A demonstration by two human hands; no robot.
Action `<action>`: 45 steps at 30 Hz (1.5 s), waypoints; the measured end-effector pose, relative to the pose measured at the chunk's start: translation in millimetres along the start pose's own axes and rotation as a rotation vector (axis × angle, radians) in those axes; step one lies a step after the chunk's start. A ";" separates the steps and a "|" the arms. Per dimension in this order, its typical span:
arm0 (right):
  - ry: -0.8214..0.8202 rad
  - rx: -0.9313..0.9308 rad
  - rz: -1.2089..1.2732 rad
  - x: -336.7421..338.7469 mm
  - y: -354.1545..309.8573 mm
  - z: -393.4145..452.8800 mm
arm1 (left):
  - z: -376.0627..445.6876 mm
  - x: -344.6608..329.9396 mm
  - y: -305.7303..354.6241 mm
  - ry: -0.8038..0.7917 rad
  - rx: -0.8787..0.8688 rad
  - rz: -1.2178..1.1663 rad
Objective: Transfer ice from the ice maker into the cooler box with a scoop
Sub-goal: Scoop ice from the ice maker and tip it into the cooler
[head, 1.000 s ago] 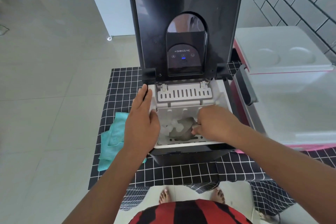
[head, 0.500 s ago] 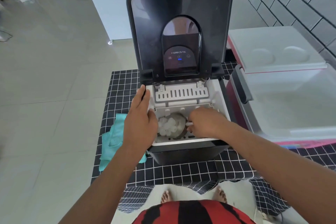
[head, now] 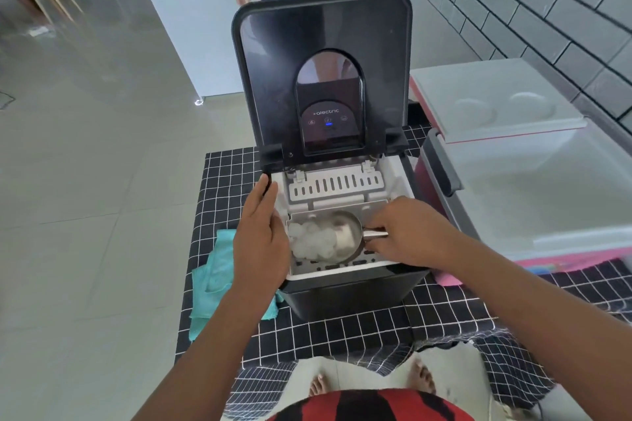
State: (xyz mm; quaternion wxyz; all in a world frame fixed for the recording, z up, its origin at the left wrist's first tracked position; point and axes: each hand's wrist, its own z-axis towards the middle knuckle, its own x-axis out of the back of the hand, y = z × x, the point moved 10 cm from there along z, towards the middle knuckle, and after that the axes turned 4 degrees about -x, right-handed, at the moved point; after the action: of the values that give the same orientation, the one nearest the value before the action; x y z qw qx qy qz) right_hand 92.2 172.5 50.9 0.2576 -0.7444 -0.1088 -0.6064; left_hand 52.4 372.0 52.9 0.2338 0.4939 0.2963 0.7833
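while left hand (head: 261,236) steadies ice maker (head: 342,280), right hand (head: 408,232) holds scoop (head: 345,237).

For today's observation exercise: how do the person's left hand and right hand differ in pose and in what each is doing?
The left hand lies flat with straight fingers on the ice maker's left rim, while the right hand curls its fingers round the scoop's handle. The left hand carries nothing; the right hand holds the scoop, loaded with ice. Both reach over the ice maker's open top.

The scoop (head: 337,236) sat in the ice maker (head: 342,215), left of the grip (head: 403,232). The cooler box (head: 547,202) stood to its right.
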 end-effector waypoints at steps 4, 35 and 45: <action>0.003 -0.031 0.100 -0.7 5.2 -8.9 | -0.1 0.9 0.6 0.013 -0.007 -0.013; 0.381 -0.279 0.351 77.4 181.4 -109.6 | 35.5 -87.4 151.8 -0.142 -0.136 -0.140; 0.382 -0.506 0.244 87.8 333.0 -159.0 | 26.9 -256.3 221.8 -0.516 -0.168 0.114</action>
State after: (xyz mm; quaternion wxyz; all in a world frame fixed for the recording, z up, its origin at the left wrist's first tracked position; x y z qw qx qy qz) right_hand 136.7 -203.6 72.4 0.1510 -0.6653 0.1853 -0.7073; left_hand 163.9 50.7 53.2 0.2972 0.6718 0.1329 0.6654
